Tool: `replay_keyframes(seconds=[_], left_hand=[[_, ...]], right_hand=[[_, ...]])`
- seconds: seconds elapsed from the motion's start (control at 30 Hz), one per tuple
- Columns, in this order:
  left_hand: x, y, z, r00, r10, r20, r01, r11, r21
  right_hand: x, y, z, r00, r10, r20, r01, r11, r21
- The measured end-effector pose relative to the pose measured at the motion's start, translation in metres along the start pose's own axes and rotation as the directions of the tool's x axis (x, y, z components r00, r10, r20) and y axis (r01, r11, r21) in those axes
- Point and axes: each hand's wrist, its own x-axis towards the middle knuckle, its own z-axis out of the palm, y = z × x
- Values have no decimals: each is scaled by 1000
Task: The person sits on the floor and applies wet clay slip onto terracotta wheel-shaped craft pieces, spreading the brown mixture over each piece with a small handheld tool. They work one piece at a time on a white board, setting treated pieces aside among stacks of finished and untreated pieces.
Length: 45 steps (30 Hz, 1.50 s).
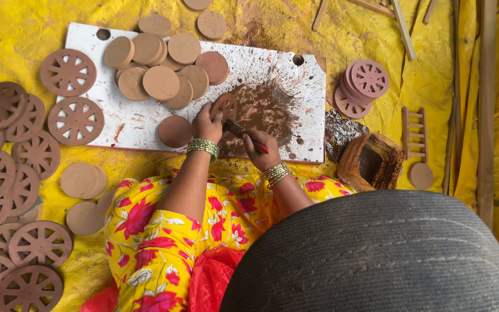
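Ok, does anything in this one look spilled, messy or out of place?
Yes: the white board carries a dark brown smear with splatter flecks around it, right where the left hand holds a wheel-shaped disc and the right hand holds a small tool. Nothing looks broken.

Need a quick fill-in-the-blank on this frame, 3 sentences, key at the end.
1. The left hand steadies a small spoked wheel on the white ____.
2. The right hand holds a ____ against that wheel.
3. The sheet under everything is coloured ____.

Missing words: board; brush; yellow
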Motion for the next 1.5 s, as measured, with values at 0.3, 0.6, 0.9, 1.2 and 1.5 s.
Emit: replay_keyframes(seconds=[0.3,0.6,0.9,1.2,1.5], left_hand=[[14,-16,10,997,34,-71,-36,999,-25],[3,-5,-2,1000,-18,3,19,998,-53],[8,-11,2,999,-12,-40,11,1000,-28],[4,-8,-1,999,-37,-6,37,998,-53],[6,-5,-3,1000,-6,-9,6,1000,-19]], right_hand=[[1,22,12,983,135,123,-131,990,-45],[-7,14,14,998,47,41,-47,999,15],[-3,10,7,956,223,191,-217,975,-52],[-1,4,13,997,9,82,-10,1000,12],[-3,6,-4,953,216,213,-198,975,-101]])
